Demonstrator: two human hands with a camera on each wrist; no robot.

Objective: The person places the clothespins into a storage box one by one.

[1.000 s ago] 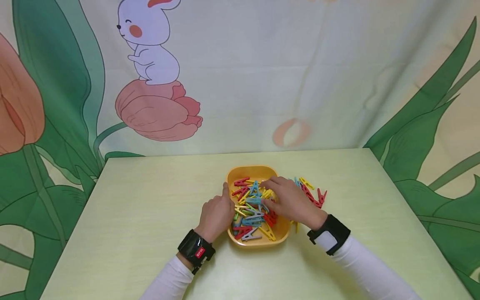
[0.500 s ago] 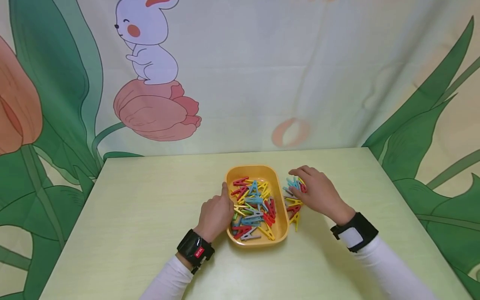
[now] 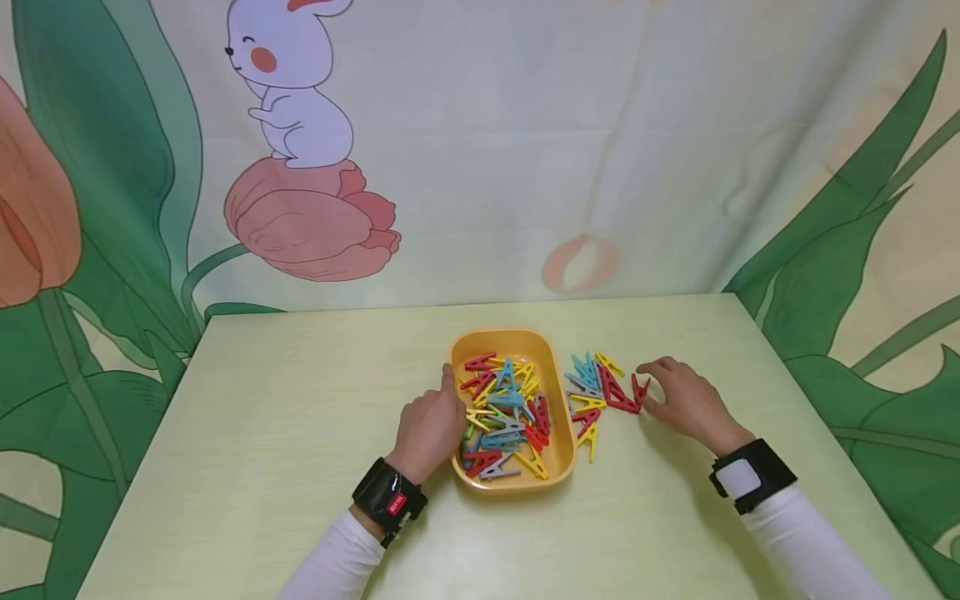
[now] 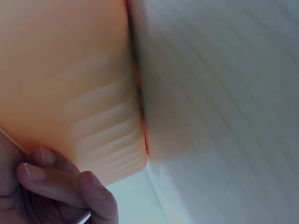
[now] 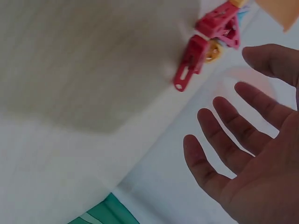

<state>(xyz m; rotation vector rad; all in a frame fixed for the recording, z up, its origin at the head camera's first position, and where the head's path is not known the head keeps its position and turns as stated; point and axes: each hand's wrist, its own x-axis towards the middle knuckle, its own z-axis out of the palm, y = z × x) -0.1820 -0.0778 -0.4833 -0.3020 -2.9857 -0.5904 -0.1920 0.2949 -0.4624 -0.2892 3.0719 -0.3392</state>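
A yellow plastic tray [image 3: 564, 467] holds a heap of red, yellow, blue, green and grey clothespins. My left hand [image 3: 429, 427] grips its left rim, index finger stretched along the edge; in the left wrist view the other fingers curl against the ribbed outer wall. To the right of the tray lies a small pile of loose clothespins, including blue clothespins [image 3: 585, 372] and a red clothespin [image 3: 618, 393]. My right hand [image 3: 692, 404] hovers beside the rightmost red clothespin [image 3: 639, 388], fingers spread and holding nothing in the right wrist view.
Everything sits on a pale wooden table [image 3: 300, 433]. Behind it hangs a printed curtain [image 3: 465, 167] with a rabbit, flowers and leaves. The table's back edge runs a little beyond the tray.
My right hand has lifted out of the tray, passed over the loose clothespins and moved right to the pile's far end. My left hand stays on the tray rim.
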